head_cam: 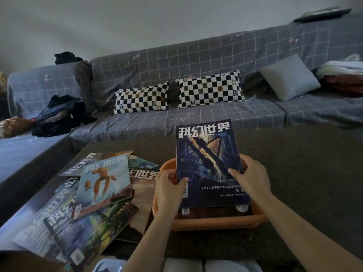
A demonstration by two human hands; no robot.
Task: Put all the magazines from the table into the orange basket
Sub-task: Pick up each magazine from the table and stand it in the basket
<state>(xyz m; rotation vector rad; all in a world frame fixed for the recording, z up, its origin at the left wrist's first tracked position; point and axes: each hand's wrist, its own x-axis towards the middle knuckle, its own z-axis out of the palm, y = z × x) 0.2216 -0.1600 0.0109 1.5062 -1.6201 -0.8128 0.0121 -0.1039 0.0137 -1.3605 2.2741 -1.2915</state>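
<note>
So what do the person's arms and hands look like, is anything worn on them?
Both are bare: the left hand and the right hand have no gloves, and I can make out no rings or watch. No sleeves show on either forearm up to the bottom edge of the picture. The fingers are slim, with short, unpainted-looking nails.

Glossy paper covers catch the dim light — a dark blue magazine (pixel 208 163) and the loose pile of magazines (pixel 94 197) beside it. The orange basket (pixel 216 223) is smooth plastic with a perforated wall. The table (pixel 304 183) looks matt and dark; the sofa (pixel 196 61) wears soft checked cloth — two cushions (pixel 141 98) in woven fabric.
</note>
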